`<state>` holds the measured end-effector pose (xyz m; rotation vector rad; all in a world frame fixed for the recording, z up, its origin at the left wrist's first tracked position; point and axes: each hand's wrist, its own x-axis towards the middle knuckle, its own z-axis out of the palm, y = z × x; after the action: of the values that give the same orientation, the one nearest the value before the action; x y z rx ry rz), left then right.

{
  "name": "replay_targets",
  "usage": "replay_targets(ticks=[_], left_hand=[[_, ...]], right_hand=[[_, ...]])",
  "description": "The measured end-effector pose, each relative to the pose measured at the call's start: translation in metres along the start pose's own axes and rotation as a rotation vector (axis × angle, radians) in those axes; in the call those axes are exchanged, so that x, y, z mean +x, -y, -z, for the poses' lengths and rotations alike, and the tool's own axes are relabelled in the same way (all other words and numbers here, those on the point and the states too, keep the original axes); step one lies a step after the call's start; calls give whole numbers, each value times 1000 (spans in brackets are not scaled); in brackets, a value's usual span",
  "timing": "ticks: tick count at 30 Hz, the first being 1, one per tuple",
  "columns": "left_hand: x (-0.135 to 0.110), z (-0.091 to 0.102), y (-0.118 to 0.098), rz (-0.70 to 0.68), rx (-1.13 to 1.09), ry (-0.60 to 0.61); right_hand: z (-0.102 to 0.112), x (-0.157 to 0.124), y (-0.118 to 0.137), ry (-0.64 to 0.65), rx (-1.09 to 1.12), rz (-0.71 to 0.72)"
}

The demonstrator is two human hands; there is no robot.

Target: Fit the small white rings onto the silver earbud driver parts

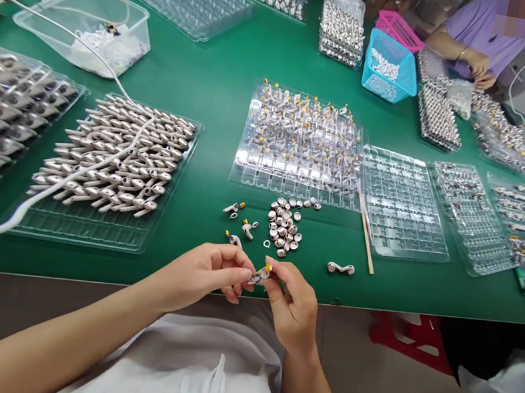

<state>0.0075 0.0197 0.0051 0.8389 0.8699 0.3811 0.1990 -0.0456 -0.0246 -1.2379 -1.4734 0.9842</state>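
My left hand (214, 269) and my right hand (294, 304) meet at the table's near edge, both closed in a pinch. Between their fingertips is a small pale earphone part (259, 275) with a yellow tab; fingers cover much of it. Just beyond lies a pile of small round metallic caps (284, 224), with one white ring (267, 243) beside it. Left of the pile rest a few loose earphone parts (247, 228) with yellow tabs. A two-ended earphone piece (340, 268) lies to the right of my right hand.
A tray of yellow-tabbed parts (303, 136) stands ahead. At left, a white cable (71, 186) crosses a tray of grey stems (121, 158). A wooden stick (366, 235) lies by a clear tray (406, 205). Co-workers' hands (478, 65) are across the table near a blue basket (391, 70).
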Motion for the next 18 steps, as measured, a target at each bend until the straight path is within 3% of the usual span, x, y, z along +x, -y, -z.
replay_targets(ticks=[3, 6, 12, 18], left_hand=[[1, 0, 2, -42, 54, -35], [2, -1, 5, -107, 45, -95], [4, -1, 10, -122, 9, -18], [2, -2, 12, -278, 170, -85]], right_hand=[[-5, -4, -2, -77, 280, -249], [-9, -4, -3, -71, 503, -366], [-13, 1, 4, -58, 638, -390], [-14, 5, 3, -33, 569, -332]])
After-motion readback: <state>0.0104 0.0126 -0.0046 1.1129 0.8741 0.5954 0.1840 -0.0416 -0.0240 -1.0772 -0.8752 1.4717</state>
